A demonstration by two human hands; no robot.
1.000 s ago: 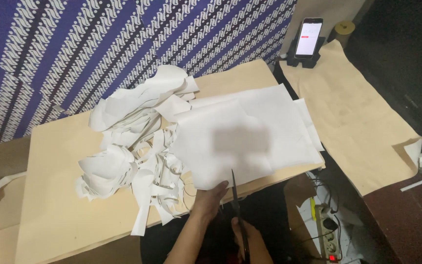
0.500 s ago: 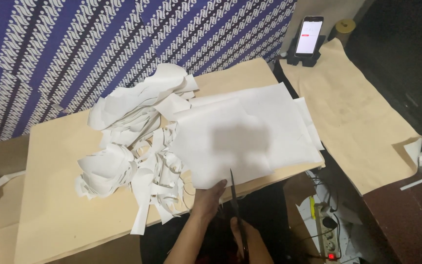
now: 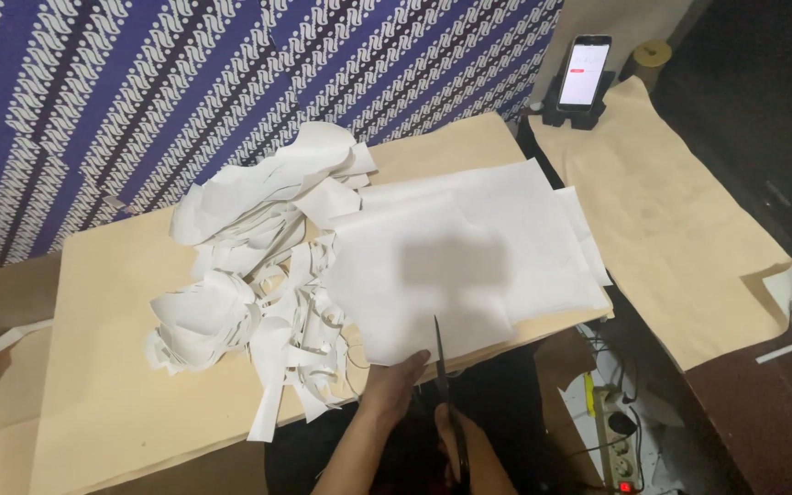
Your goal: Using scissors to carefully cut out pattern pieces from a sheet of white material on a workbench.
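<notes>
1. The left hand [image 3: 394, 380] lies flat, fingers together, pressing down the near edge of the white paper sheets [image 3: 469, 266].
2. The right hand [image 3: 469, 449], just beside and below the left, is closed around the handles of the dark scissors [image 3: 442, 380].
3. The scissor blades point away from the right hand, their tip over the near edge of the sheets, immediately right of the left hand's fingertips.
4. The sheets rest on a bench [image 3: 121, 394] covered in tan paper, beyond both hands.
5. A heap of white paper offcuts [image 3: 249, 275] lies left of the left hand, touching the sheets.
6. Far beyond the right hand, a lit phone [image 3: 584, 73] stands in a holder.
</notes>
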